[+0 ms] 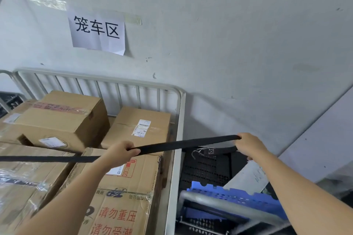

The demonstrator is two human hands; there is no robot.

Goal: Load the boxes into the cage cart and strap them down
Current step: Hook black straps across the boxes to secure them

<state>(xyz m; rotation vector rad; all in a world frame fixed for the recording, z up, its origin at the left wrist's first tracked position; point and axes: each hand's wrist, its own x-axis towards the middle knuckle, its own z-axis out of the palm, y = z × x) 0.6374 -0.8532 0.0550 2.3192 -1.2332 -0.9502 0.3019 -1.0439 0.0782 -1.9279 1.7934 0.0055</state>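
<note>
Now, strap (pixel 181 144): stretched left-right over the boxes (pixel 124 196), its end beyond the cage cart (pixel 179 120).
Left hand (pixel 122 151): fingers clenched round it mid-span, above the boxes.
Right hand (pixel 248 144): fingers grip its end, outside the cart.

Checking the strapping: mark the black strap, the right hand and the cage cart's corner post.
black strap (pixel 183 144): head view, taut stretch between the hands.
right hand (pixel 248 145): head view, back of the hand.
cage cart (pixel 179 116): head view, white right corner post.
</note>
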